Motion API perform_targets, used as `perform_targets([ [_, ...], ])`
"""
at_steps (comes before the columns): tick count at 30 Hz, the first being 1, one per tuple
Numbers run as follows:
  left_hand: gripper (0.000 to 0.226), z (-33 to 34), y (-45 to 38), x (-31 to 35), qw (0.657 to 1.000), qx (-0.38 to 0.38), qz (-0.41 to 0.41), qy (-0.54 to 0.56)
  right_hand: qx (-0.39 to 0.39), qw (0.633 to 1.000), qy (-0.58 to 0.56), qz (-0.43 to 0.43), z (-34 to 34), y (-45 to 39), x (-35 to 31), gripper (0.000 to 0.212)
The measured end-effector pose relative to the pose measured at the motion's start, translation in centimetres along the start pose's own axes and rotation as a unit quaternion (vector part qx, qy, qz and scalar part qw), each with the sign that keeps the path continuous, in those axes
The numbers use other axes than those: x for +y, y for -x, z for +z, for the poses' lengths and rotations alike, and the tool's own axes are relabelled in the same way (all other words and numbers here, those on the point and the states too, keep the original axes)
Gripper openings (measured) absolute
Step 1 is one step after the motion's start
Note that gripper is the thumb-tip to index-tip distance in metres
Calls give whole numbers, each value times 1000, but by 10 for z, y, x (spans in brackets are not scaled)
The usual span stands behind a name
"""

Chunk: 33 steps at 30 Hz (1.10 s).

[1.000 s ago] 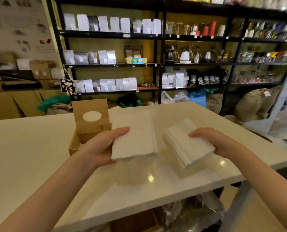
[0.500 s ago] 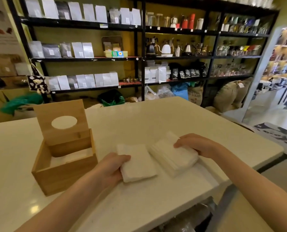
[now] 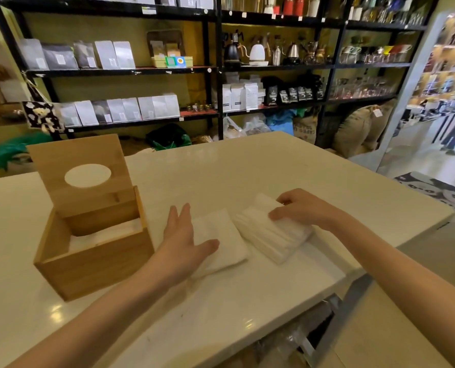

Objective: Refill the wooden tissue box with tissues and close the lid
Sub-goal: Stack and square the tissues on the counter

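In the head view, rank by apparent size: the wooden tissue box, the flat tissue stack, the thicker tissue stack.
1. Open wooden tissue box, clearly largest.
2-3. Flat white tissue stack and thicker white tissue stack: similar, both partly hidden by hands, so unranked.

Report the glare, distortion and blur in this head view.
Head view: ceiling-light glare spots on the glossy table near the wooden tissue box; wide-angle lens bows the shelving at the frame edges; doorway at right is overexposed; both tissue stacks are washed out, with little surface detail.
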State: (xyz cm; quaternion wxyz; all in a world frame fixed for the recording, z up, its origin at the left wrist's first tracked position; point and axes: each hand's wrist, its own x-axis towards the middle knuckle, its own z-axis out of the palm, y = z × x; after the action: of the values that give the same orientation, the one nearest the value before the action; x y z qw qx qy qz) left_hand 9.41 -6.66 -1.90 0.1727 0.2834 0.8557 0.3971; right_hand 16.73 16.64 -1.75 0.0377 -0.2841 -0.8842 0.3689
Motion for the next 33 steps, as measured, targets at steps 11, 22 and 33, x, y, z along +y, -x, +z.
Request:
perform_targets([
  [11,43,21,-58,21,957,-105,154,-220,-18,995,64,-70,2,-24,1,31],
  [22,57,40,-112,41,979,-160,129,7,2,985,-17,-171,-24,-11,5,27],
  [33,16,4,-90,63,959,-88,179,202,70,974,-154,-153,-55,2,-20,52],
])
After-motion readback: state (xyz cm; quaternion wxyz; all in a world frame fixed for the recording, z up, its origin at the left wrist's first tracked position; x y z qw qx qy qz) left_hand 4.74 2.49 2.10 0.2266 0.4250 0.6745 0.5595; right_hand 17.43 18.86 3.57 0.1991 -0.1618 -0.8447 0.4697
